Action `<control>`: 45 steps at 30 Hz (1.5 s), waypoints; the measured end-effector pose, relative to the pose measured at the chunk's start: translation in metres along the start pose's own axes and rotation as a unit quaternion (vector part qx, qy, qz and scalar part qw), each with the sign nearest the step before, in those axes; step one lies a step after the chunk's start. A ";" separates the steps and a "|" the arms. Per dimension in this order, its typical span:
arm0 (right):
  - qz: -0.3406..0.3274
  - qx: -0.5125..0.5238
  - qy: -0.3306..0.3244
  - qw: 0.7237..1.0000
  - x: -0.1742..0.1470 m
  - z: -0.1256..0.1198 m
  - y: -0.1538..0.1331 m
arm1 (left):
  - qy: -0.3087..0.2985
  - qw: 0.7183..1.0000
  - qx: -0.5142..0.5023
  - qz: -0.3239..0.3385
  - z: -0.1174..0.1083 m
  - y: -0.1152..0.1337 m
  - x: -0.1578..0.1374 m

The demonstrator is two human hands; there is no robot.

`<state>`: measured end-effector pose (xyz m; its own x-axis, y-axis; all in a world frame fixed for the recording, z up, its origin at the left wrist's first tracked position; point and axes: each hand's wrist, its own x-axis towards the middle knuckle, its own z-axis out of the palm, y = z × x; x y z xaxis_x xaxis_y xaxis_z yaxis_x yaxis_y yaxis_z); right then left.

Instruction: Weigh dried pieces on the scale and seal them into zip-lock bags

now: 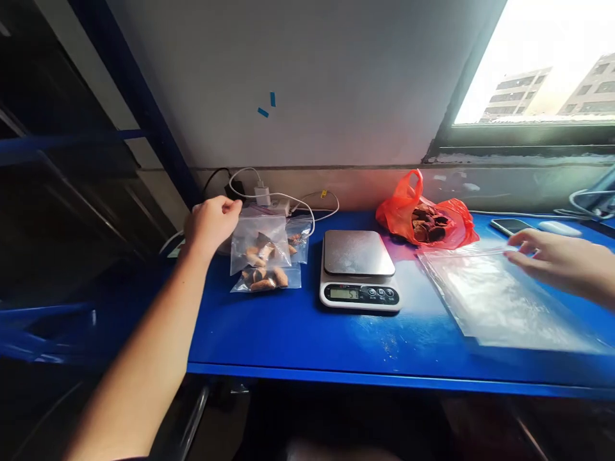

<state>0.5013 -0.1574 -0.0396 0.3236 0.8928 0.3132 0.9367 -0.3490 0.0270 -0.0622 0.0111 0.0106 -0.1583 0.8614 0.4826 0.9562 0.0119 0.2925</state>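
My left hand (214,221) is closed in a pinch at the top left corner of a clear zip bag (262,246) with brown, dried-looking pieces inside. That bag overlaps other filled zip bags (264,280) lying on the blue table. To their right stands a white kitchen scale (359,262) with a bare steel plate, its display reading what looks like 57. My right hand (548,253) is over the upper edge of a stack of flat, empty zip bags (500,294), fingers apart; whether they touch the plastic I cannot tell.
Behind the scale, an open red plastic bag (398,208) holds dark brown pieces. A phone (512,225) and a white rounded object (560,228) lie at the back right. A white charger (262,194) and its cables run along the wall. The table's front edge (336,378) is near me.
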 end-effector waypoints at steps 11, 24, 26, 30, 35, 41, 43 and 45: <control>-0.110 0.077 -0.125 0.983 -0.036 0.019 -0.057 | -0.065 0.995 0.065 0.047 0.036 -0.014 0.009; -0.151 0.007 0.178 0.972 -0.017 -0.017 -0.068 | -0.053 0.985 -0.159 -0.028 0.027 0.004 -0.001; -0.219 0.129 0.206 0.945 -0.022 -0.042 -0.101 | -0.062 0.972 -0.225 -0.026 0.016 0.013 -0.005; -0.291 0.366 0.123 0.875 -0.028 -0.077 -0.180 | -0.139 0.933 -0.332 0.010 -0.016 0.035 -0.024; -0.289 0.549 -0.047 0.783 -0.043 -0.072 -0.229 | -0.210 0.882 -0.405 0.117 -0.031 0.073 -0.064; -0.228 0.612 -0.205 0.729 -0.061 -0.053 -0.229 | -0.059 0.872 -0.301 0.381 -0.010 0.112 -0.118; -0.225 0.618 -0.230 0.717 -0.060 -0.052 -0.227 | -0.043 0.861 -0.302 0.406 -0.003 0.116 -0.128; -0.209 0.632 -0.262 0.699 -0.057 -0.052 -0.226 | -0.033 0.864 -0.301 0.403 0.001 0.116 -0.131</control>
<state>0.2640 -0.1441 -0.0145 -0.3198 0.9387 0.1288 0.2268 0.2079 -0.9515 0.0692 -0.0996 -0.0197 0.5320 0.4946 0.6873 0.4455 -0.8537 0.2696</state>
